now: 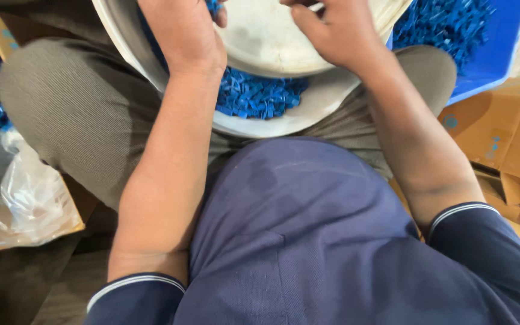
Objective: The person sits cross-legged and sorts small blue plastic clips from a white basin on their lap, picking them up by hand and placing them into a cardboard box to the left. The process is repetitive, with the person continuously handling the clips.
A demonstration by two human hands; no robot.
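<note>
Now your left hand (182,33) and right hand (331,30) curl over the bowl (284,123) on your lap. Fingertips are cut off, so I cannot tell their grip. Pick blue bits (254,96) slowly, keeping the bowl level.

- Your left hand (182,30) hides its own fingers, which run past the top edge, so you cannot tell its grip.
- Your right hand (332,30) is cut off at the fingertips too.
- The top edge crops the far side of the white basin (284,123).
- The small blue parts (257,96) are too tiny to identify.
</note>
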